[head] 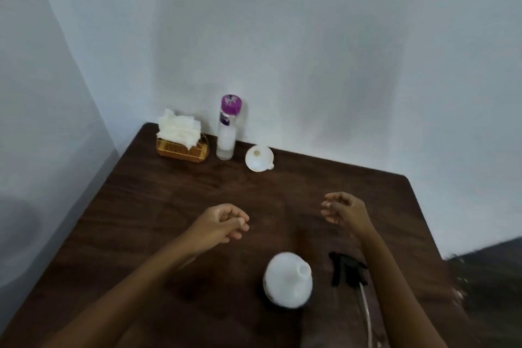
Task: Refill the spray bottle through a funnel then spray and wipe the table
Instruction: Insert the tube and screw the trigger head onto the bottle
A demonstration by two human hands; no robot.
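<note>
Head view: bottle (288,280) stands uncapped at 6 o'clock on the surface (169,192), sprayer (348,270) lying at its 3 o'clock. Funnel (258,157) and refill (227,130) wait near 12. Left grip (223,223) and right grip (343,209): loosely curled, empty. Filling, spraying, wiping remain.

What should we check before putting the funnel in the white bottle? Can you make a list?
1. Neck of the spray bottle uncovered: ok.
2. The spray head out of the way: ok, it lies on the table beside the bottle.
3. The funnel free to pick up: ok, nothing touches it.
4. The purple-capped bottle opened: not ok, cap on.
5. The left hand and right hand empty: ok.
6. Liquid left in the spray bottle: cannot tell.
</note>
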